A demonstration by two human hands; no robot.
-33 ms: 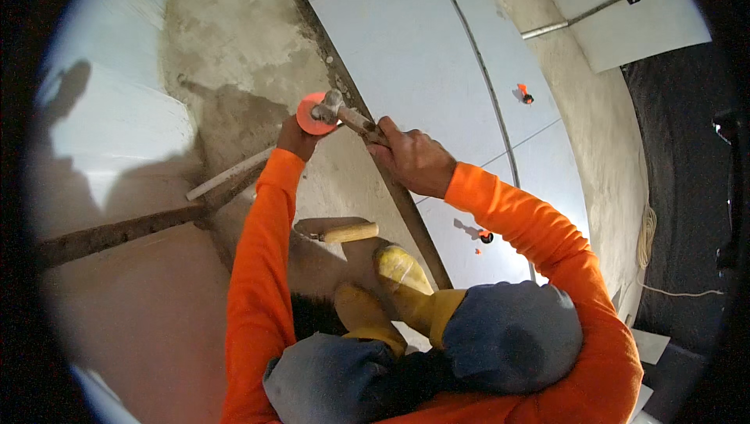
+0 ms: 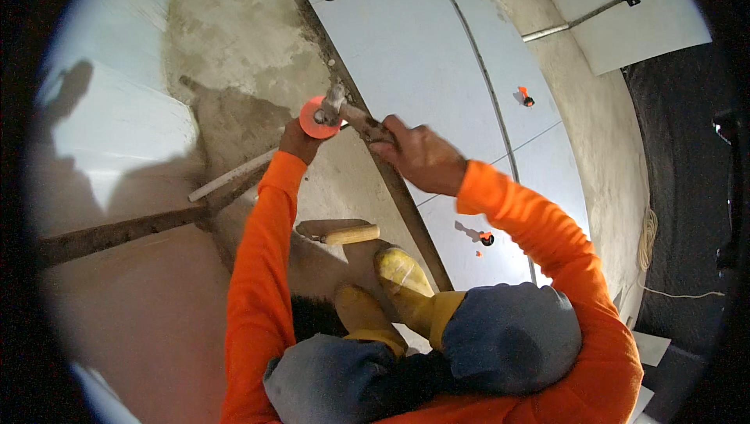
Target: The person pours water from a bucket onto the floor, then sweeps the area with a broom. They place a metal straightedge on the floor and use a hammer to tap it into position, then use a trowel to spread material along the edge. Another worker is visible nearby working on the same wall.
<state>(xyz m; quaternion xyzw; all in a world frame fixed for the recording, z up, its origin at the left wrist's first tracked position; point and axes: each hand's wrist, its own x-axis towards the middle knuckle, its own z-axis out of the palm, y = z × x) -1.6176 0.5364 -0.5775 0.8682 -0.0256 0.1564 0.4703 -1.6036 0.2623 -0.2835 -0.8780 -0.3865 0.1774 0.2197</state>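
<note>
My right hand [image 2: 426, 157]: fingers clamped around the stained, brownish handle of a hammer with a grey metal head [image 2: 363, 123]. Head sits over the round, bright orange disc [image 2: 317, 130], covering part of it; can't tell from this angle if metal meets metal. A small grey metal piece shows at the disc's middle, next to the hammer head. My left hand [image 2: 299, 141] is right at the disc, mostly hidden behind it, so can't tell how those fingers close. Disc and hammer head are above the bare, blotchy grey concrete floor [image 2: 242, 26], just left of the dark narrow gap [image 2: 414, 221] along the large smooth pale blue-grey slabs [image 2: 406, 49].

Long whitish pipe [image 2: 230, 178] lies at a slant, upper end by my left forearm. Pale wooden cylindrical handle [image 2: 351, 234] lies on the concrete, near the toe of my yellow right boot [image 2: 402, 272]. Orange clips with black bases stand on the slabs, one [image 2: 487, 238] below my right sleeve. Upper right: white flat panel [image 2: 664, 26], grey metal rod with a black end [image 2: 595, 12] across it. Cream coiled rope [image 2: 648, 236] at far right, beside black sheeting [image 2: 680, 166].
</note>
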